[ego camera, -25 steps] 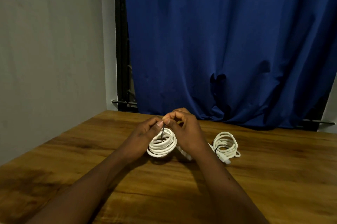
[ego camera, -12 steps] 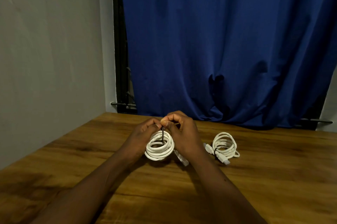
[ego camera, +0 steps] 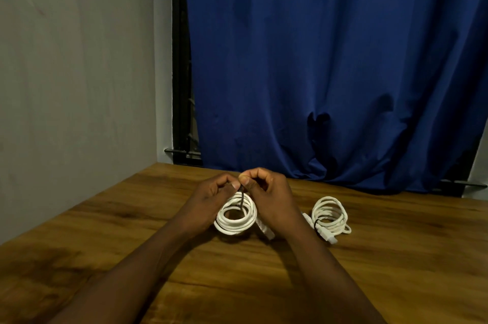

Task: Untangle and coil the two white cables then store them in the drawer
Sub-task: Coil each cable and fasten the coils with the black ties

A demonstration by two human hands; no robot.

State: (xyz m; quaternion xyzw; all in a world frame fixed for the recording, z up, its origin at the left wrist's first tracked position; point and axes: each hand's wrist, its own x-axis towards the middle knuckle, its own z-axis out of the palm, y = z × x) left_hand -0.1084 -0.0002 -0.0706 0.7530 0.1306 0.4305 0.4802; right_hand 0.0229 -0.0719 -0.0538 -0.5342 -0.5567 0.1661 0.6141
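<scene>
A coiled white cable [ego camera: 235, 220] stands tilted on the wooden table [ego camera: 396, 271] between my hands. A thin dark tie [ego camera: 241, 198] runs over the top of this coil. My left hand [ego camera: 211, 202] and my right hand [ego camera: 269, 197] both pinch the tie's ends just above the coil. The cable's white plug [ego camera: 265, 230] pokes out below my right wrist. A second coiled white cable [ego camera: 328, 214], bound with a dark tie, lies flat on the table to the right, apart from my hands. No drawer is in view.
A blue curtain [ego camera: 330, 72] hangs behind the table's far edge. A grey wall [ego camera: 74, 86] runs along the left side. A dark window frame [ego camera: 181, 86] shows between wall and curtain.
Both hands have stayed at the coil, fingertips shifting slightly on the dark tie. The view has drifted a little. The second coil has not moved.
</scene>
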